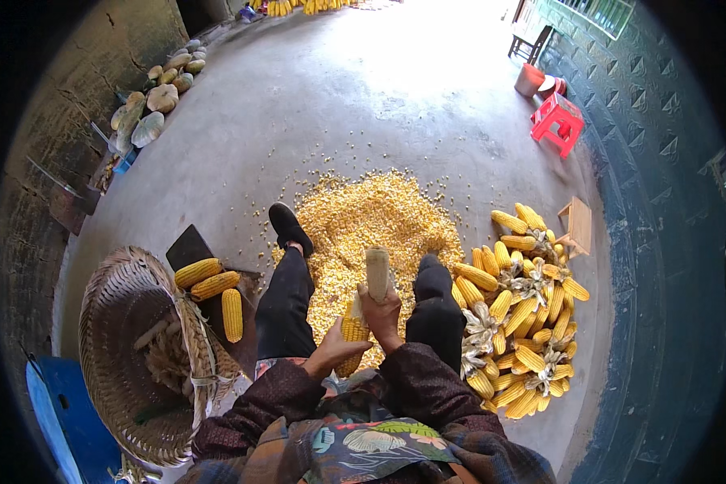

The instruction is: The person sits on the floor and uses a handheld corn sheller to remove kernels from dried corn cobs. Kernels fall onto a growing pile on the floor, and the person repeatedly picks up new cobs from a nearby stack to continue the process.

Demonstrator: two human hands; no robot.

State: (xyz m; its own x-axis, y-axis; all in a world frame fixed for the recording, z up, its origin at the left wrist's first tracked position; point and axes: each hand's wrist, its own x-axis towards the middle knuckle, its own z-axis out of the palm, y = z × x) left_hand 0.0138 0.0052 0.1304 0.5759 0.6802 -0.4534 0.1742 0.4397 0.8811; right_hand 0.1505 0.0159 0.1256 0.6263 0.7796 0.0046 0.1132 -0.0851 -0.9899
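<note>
My left hand (334, 351) is closed around a yellow ear of corn (354, 330), which is held low between my knees. A pale strip without kernels shows near the ear's upper end. My right hand (383, 316) grips a bare corncob (377, 272) that stands up out of the fist, pressed close against the ear. Fingers hide part of both. Beneath the hands a wide heap of loose corn kernels (372, 209) covers the floor between and beyond my legs.
Whole corn ears (523, 314) are piled at right, by a small wooden stool (577, 227). At left stand a woven basket (130, 357) with husks inside and several loose ears (232, 314). Farther off are a red plastic stool (558, 121) and pumpkins (162, 98) along the wall.
</note>
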